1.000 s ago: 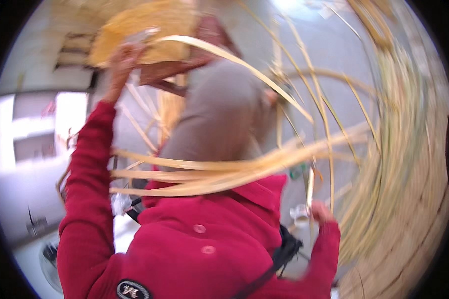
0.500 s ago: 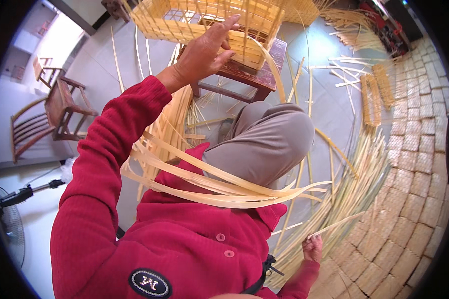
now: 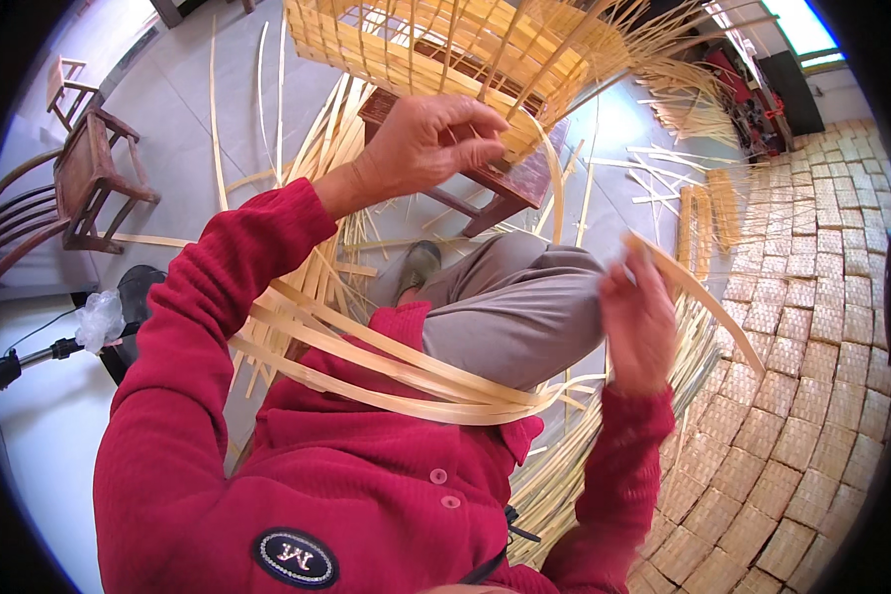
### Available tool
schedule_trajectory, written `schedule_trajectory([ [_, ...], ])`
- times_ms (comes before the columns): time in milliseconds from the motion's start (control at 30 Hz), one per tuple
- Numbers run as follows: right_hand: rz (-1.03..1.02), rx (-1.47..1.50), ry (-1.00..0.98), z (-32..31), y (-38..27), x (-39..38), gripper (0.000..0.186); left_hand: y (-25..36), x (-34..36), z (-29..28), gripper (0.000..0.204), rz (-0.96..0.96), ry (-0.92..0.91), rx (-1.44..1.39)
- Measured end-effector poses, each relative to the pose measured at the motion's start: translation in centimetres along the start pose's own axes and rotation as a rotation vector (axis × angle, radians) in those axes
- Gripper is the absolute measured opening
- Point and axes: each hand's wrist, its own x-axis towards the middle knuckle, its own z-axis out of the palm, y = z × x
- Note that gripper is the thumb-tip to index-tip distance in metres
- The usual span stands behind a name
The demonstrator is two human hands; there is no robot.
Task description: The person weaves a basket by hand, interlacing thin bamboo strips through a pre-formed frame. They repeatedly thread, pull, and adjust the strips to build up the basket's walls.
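Observation:
A partly woven basket (image 3: 366, 48) of yellow bamboo strips rests on a dark red wooden stool (image 3: 515, 198) in front of my knees, upright stakes sticking out of it. My left hand (image 3: 421, 148) is at its near lower side, fingers curled and thumb close to the fingertips; what they pinch, if anything, is hidden. A pale strip (image 3: 554, 183) curves down from the basket just right of that hand. Over my right knee, my right hand (image 3: 641, 322), slightly blurred, grips one end of a loose bamboo strip (image 3: 712, 305). Several long strips (image 3: 396, 381) lie across my lap.
Bundled thin bamboo splints (image 3: 554, 485) lie on the floor at my right, beside stacked woven blocks (image 3: 792, 426). Strips (image 3: 317, 228) lie left of the stool. A wooden chair (image 3: 94, 178) stands at the left; loose offcuts (image 3: 663, 178) lie beyond my right hand.
My right hand has risen from the splint bundle at the lower right to over my knee, bringing a strip. My left hand has shifted slightly down and right, its fingers more curled.

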Motion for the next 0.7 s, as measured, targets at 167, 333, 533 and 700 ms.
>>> schedule_trajectory([
  [167, 0.138, 0.193, -0.107, 8.4, 6.9, 6.1, 0.014, 1.0, 0.5, 1.2, 0.024, -0.090, -0.044, -0.313],
  [333, 0.172, 0.243, -0.078, 9.3, 9.2, 8.8, 0.013, 0.2, 1.0, 0.4, 0.020, -0.267, -0.008, -0.417],
  [533, 0.230, 0.377, -0.018, 7.7, 10.5, 9.8, 0.014, -1.7, 2.1, 0.4, 0.015, -0.249, -0.048, -0.210],
  [700, 0.142, 0.519, 0.110, 6.1, 10.1, 11.2, 0.017, -1.5, 4.0, 1.5, 0.020, 0.010, 0.073, 0.131],
])
